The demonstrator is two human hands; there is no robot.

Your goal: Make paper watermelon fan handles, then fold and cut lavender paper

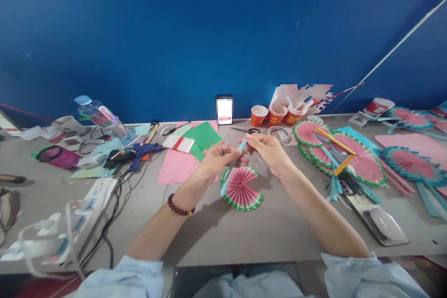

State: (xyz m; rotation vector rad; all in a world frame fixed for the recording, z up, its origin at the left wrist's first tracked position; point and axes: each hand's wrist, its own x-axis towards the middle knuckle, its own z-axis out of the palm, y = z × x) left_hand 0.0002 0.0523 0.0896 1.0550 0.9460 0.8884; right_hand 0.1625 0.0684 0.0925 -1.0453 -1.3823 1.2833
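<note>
a blue strip (228, 178) slants down from the left hand (221, 157).

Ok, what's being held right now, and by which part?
A light blue strip, held near its upper end by the left hand and the right hand.

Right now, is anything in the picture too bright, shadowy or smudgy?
In the head view, the phone screen glows white, its details too smudged to read; in the head view, a soft shadow darkens the table beside the left forearm; in the head view, the paper fan shows its folds clearly.
</note>
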